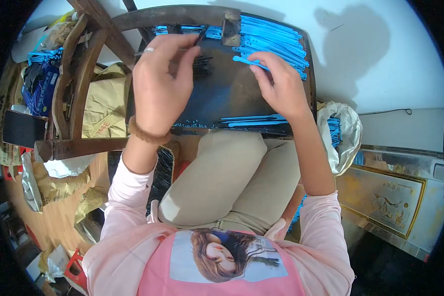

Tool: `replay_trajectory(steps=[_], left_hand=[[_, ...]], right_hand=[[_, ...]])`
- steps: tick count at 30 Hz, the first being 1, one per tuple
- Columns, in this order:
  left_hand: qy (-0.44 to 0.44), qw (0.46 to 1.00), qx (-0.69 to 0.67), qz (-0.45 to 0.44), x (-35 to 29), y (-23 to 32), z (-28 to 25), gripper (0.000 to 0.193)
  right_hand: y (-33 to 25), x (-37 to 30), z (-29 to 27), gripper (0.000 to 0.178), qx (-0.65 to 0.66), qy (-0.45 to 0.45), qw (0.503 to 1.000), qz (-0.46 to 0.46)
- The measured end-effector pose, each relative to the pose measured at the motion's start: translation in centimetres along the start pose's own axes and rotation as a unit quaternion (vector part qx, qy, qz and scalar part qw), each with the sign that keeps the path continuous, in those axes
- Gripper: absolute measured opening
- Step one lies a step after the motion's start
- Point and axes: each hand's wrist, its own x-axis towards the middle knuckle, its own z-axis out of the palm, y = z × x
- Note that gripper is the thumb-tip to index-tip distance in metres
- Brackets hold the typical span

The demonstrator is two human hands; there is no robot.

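Observation:
My left hand, with a ring and a brown wrist band, is raised over the left of a dark worktop. Its thumb and fingers pinch a thin black piece. Below it lies a small pile of thin black pieces. My right hand is closed on one slim blue plastic strip, held between thumb and forefinger. Just behind that hand spreads a heap of blue strips. A few more strips lie along the worktop's near edge, beside tiny blue bits.
A wooden bar with a dark block crosses the worktop's far side. Chair-like wooden frames stand at the left, with brown paper sacks behind. At the right, a white sack holds blue strips; the white wall rises beyond.

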Motion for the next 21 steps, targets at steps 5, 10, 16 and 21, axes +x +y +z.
replay_trajectory(steps=[5, 10, 16, 21], left_hand=[[0.035, 0.989, -0.113, -0.09, 0.2, -0.5, 2.4, 0.012], [0.024, 0.993, -0.088, -0.074, 0.2, -1.1, 3.5, 0.011], [-0.02, 0.994, -0.089, -0.064, 0.5, -1.8, 4.2, 0.01], [0.006, 0.993, -0.11, -0.053, 0.6, -2.0, 4.6, 0.01]], right_hand=[[-0.9, 1.0, 0.0, 0.02, 0.002, -0.018, 1.0, 0.02], [-1.7, 1.9, 0.6, 0.02, 0.056, 0.012, 0.997, 0.058], [-1.5, 2.8, 1.2, 0.023, 0.083, 0.028, 0.994, 0.058], [-1.3, 2.8, 1.6, 0.021, 0.119, 0.028, 0.988, 0.089]])
